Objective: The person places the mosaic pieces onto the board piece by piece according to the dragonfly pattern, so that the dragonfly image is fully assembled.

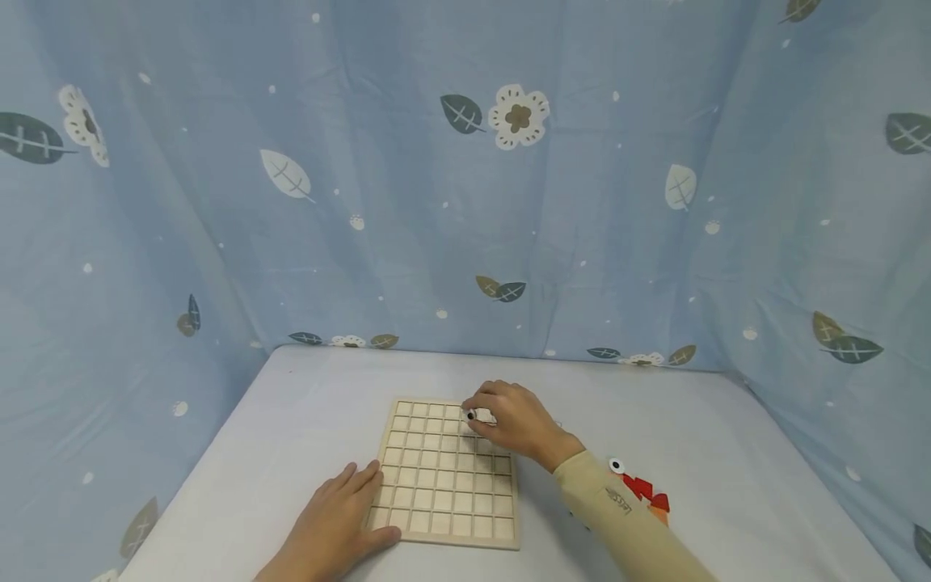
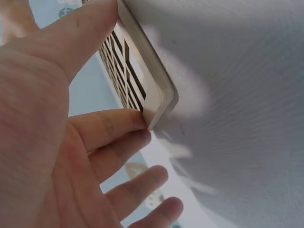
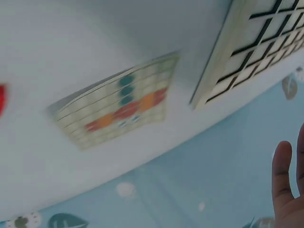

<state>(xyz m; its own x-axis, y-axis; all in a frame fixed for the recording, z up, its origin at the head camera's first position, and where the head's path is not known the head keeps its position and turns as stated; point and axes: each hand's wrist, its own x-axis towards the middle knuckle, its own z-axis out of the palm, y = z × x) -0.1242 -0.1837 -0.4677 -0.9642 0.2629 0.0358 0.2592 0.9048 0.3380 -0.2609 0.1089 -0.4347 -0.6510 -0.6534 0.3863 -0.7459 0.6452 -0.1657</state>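
A pale wooden grid board (image 1: 440, 478) lies on the white table. My left hand (image 1: 327, 517) rests at its near left corner. In the left wrist view, the left thumb lies along one side of the board (image 2: 154, 71) and the fingertips touch the other, with the fingers spread. Over the far row, my right hand (image 1: 516, 419) pinches a white eye disc (image 1: 469, 415) with a black centre between thumb and fingers. In the right wrist view only a few right fingers (image 3: 282, 178) show at the edge; the disc is out of sight there.
Right of the board, a pattern card (image 3: 142, 78) shows a red, orange and teal picture on a grid. Another eye disc (image 1: 616, 466), red pieces (image 1: 637, 487) and an orange piece (image 1: 660, 514) lie by the right forearm, which partly hides them. Blue curtains (image 1: 407, 202) surround the table.
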